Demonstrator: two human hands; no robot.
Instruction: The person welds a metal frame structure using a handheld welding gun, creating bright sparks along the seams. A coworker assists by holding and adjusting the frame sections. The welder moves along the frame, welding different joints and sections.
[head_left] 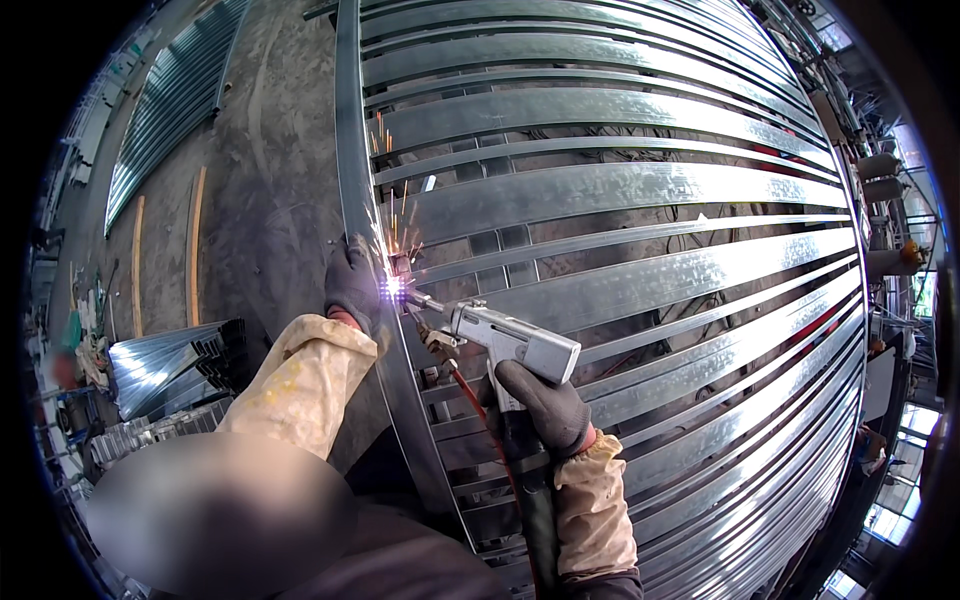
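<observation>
Single view only: head-worn fisheye, left unit of the pair, so no second view to compare for overlap. Camera looks steeply down and forward from above the person's own arms, which enter from the lower edge. Close range: right hand [545, 405] and left hand [352, 285] sit near frame centre. The metal frame [640, 190] of parallel slats fills the middle and right; its straight rails bow toward the rim. Concrete floor [270, 150] occupies upper left. Dark circular vignette at the corners.
</observation>
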